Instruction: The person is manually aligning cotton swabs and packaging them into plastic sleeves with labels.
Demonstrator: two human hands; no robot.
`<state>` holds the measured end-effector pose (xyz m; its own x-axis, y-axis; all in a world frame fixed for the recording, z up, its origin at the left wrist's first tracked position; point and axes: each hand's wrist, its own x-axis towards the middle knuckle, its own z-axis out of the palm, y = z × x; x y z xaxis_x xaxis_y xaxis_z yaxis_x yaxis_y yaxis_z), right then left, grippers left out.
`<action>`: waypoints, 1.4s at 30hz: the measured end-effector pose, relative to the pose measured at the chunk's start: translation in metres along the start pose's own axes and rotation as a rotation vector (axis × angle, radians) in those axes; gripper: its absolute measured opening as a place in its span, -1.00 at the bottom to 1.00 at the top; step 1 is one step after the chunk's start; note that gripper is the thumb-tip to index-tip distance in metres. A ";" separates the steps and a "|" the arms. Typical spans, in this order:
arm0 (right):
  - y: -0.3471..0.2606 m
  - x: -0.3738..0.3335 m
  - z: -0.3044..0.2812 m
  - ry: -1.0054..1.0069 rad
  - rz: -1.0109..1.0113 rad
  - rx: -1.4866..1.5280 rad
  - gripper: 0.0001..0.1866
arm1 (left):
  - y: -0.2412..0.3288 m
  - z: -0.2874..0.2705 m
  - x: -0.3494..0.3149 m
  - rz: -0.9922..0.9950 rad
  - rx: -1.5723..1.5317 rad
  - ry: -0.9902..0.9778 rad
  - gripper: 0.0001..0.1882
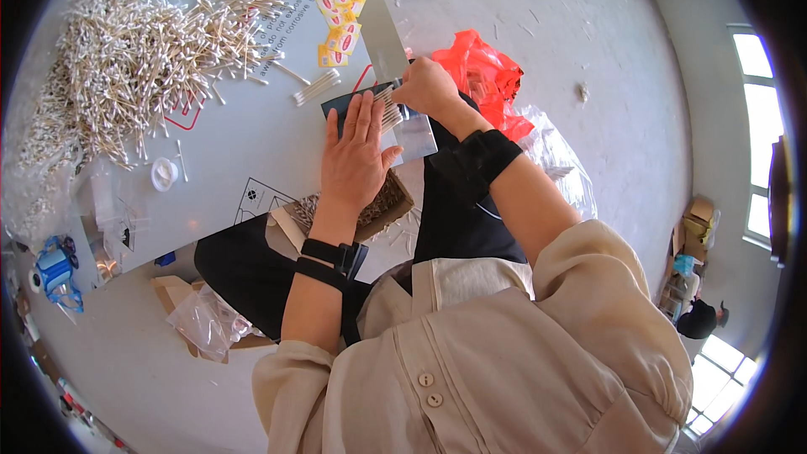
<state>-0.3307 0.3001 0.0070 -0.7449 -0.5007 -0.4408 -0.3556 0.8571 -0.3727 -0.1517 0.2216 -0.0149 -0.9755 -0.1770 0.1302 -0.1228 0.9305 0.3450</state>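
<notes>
My left hand [357, 151] lies flat with its fingers stretched out over a dark flat piece [338, 104] at the table's right edge. Next to its fingertips is a row of cotton swabs [389, 109], side by side. My right hand [430, 88] is closed at the right end of that row, its fingertips bent inward; what they pinch is hidden. A small bundle of cotton swabs [317, 87] rests just beyond the dark piece. Under my left wrist, an open cardboard box [393, 210] holds many swabs below the table edge.
A large heap of cotton swabs [134, 67] covers the table's left side. Small yellow packets [340, 29] lie at the far edge, and a white round roll [164, 174] sits nearer. Red [483, 76] and clear plastic bags [559, 151] stand right of my leg. Stray swabs litter the floor.
</notes>
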 end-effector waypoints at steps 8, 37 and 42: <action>0.001 -0.006 -0.003 0.008 -0.020 0.055 -0.58 | -0.003 -0.002 0.004 0.026 -0.009 0.001 -0.25; -0.001 -0.009 -0.006 0.035 -0.081 0.093 -0.64 | -0.018 -0.001 0.036 0.164 -0.097 0.168 -0.69; -0.004 -0.011 -0.006 0.037 -0.089 0.088 -0.64 | -0.014 0.005 0.041 0.198 -0.044 0.276 -0.88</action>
<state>-0.3246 0.3029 0.0178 -0.7336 -0.5678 -0.3735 -0.3712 0.7951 -0.4797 -0.1904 0.2031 -0.0187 -0.8928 -0.0804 0.4433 0.0776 0.9418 0.3270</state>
